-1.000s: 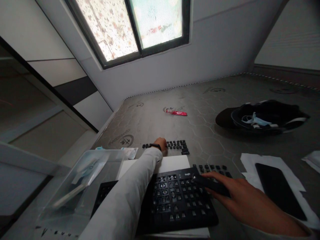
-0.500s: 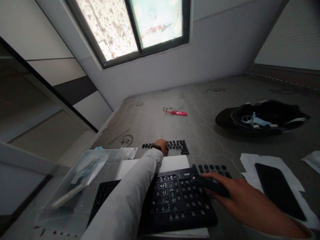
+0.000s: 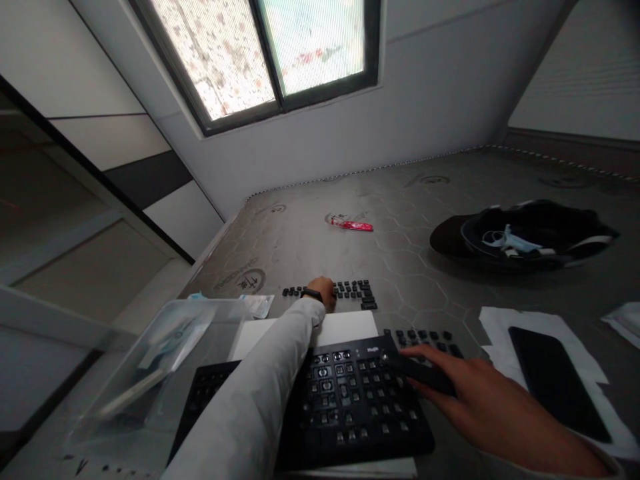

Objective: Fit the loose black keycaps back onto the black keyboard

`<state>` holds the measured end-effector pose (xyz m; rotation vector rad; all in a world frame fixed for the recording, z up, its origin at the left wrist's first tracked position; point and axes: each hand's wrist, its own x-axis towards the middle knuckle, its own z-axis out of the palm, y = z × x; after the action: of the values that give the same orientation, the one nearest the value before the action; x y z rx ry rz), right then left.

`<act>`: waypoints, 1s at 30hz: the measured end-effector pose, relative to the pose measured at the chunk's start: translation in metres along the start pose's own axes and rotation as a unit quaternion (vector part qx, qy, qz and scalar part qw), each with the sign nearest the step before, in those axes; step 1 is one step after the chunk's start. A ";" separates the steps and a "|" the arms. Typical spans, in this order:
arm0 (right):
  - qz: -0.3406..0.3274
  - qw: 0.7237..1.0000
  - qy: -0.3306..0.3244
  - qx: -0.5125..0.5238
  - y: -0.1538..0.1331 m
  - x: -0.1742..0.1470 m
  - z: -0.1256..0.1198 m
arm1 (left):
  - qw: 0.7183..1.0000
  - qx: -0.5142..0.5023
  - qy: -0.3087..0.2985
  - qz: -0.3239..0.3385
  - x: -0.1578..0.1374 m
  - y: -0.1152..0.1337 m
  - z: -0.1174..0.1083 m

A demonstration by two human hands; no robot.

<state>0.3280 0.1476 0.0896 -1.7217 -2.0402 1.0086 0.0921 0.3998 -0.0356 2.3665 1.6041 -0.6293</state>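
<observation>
Sleeve (image 3: 250,393) crosses keyboard (image 3: 367,393) near box (image 3: 210,302), right hand (image 3: 485,393) pinching black tool (image 3: 425,373), grip of left hand (image 3: 325,291) unclear.

Up at the top centre I see a dark-framed sliding window with ribbed panes (image 3: 315,53); at the middle right lies an upturned black peaked hat (image 3: 453,237), a crumpled pale-blue face mask (image 3: 517,241) inside it; near the frame's centre, a slim red object (image 3: 357,226); at the lower right, a flat black rectangular phone (image 3: 555,380) on a creased white paper sheet (image 3: 494,325).
</observation>
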 end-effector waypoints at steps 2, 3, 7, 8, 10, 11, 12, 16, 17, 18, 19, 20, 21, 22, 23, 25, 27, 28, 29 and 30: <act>0.006 1.000 -0.001 -0.010 -0.001 0.000 -0.001 | 1.000 0.001 0.004 -0.001 0.001 0.000 0.000; 0.007 1.000 0.003 -0.015 -0.001 0.001 -0.001 | 1.000 0.001 0.005 -0.001 0.001 0.000 0.001; -0.008 0.999 0.027 -0.027 0.001 0.001 0.000 | 1.000 -0.001 0.005 0.000 0.001 0.000 0.000; -0.010 0.999 0.031 -0.027 0.001 0.001 0.000 | 1.000 -0.002 0.005 -0.001 0.000 0.000 0.000; -0.014 0.999 0.025 -0.021 0.001 0.000 0.001 | 1.000 -0.005 0.006 -0.001 -0.001 0.000 -0.001; -0.015 0.999 0.022 -0.019 0.000 0.000 0.002 | 1.000 -0.006 0.006 -0.002 -0.001 0.000 -0.002; -0.014 0.999 0.022 -0.018 0.000 0.000 0.003 | 1.000 -0.007 0.005 -0.002 -0.002 0.000 -0.002; 0.001 0.999 0.031 -0.026 -0.003 0.000 0.004 | 1.000 -0.007 0.007 -0.003 -0.002 0.000 -0.003; 0.004 0.999 0.026 -0.028 -0.003 0.001 0.004 | 1.000 -0.007 0.008 -0.003 -0.003 0.000 -0.002; 0.006 0.999 0.020 -0.029 -0.004 0.002 0.004 | 1.000 -0.006 0.009 -0.003 -0.003 0.000 -0.002; 0.005 0.999 0.014 -0.029 -0.004 0.002 0.004 | 1.000 -0.005 0.010 -0.003 -0.003 0.000 -0.002; 0.002 1.000 0.010 -0.029 -0.004 0.003 0.003 | 1.000 -0.004 0.011 -0.004 -0.003 0.000 -0.002; -0.001 1.000 0.010 -0.030 -0.004 0.003 0.003 | 1.000 -0.003 0.012 -0.004 -0.003 0.000 -0.002; -0.005 0.999 0.012 -0.031 -0.004 0.004 0.002 | 1.000 -0.003 0.013 -0.004 -0.002 0.000 -0.003; -0.008 0.999 0.013 -0.033 -0.005 0.004 0.002 | 1.000 -0.003 0.013 -0.005 -0.002 0.001 -0.003; -0.005 0.999 0.012 -0.040 -0.005 0.004 0.002 | 1.000 -0.004 0.013 -0.009 -0.003 0.001 -0.004; 0.002 0.999 0.011 -0.045 -0.004 0.003 0.002 | 1.000 -0.007 0.013 -0.012 -0.003 0.002 -0.005; 0.002 0.999 0.010 -0.044 -0.004 0.003 0.002 | 1.000 -0.009 0.013 -0.013 -0.004 0.002 -0.005; 0.000 0.999 0.012 -0.042 -0.003 0.003 0.002 | 1.000 -0.011 0.013 -0.013 -0.005 0.002 -0.006; -0.005 0.999 0.017 -0.039 -0.003 0.003 0.002 | 1.000 -0.013 0.014 -0.014 -0.006 0.002 -0.007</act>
<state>0.3241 0.1500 0.0893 -1.7537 -2.0895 0.9010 0.0933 0.3968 -0.0271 2.3497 1.6494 -0.5792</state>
